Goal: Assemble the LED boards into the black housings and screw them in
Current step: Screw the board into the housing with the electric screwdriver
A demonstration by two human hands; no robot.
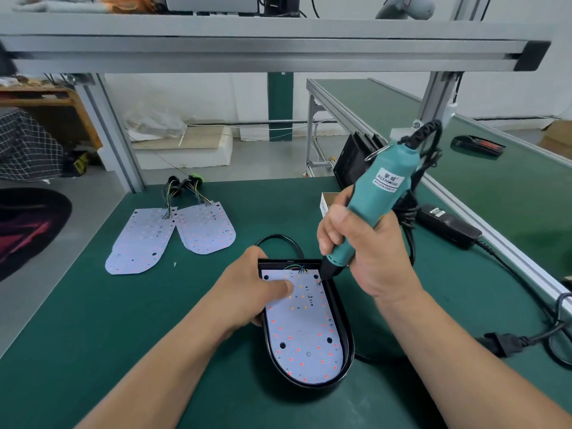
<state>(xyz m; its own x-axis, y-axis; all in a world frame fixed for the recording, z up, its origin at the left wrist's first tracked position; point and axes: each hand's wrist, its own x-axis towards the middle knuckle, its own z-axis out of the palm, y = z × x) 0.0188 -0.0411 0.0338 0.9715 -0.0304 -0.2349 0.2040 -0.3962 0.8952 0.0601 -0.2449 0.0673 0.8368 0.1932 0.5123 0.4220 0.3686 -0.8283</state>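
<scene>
L hand (pixel 253 289) grips the left wall of the black housing (pixel 346 332), thumb pressing the LED board (pixel 303 335) seated inside it, front-centre on the green bench (pixel 123 335). R hand (pixel 365 252) is wrapped round the teal screwdriver (pixel 380 187), bit at the board's top-right corner. Spare boards (pixel 173 236) w/ wires lie back left.

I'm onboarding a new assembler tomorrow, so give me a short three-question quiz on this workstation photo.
1. True or false: the right hand grips the teal electric screwdriver.
2. Where does the screwdriver's bit meet the LED board? A) far right corner B) near rounded end C) middle
3. Fill in: the left hand steadies the black housing, its ____ pressing on the board.
Key: 1 true; 2 A; 3 thumb.
</scene>
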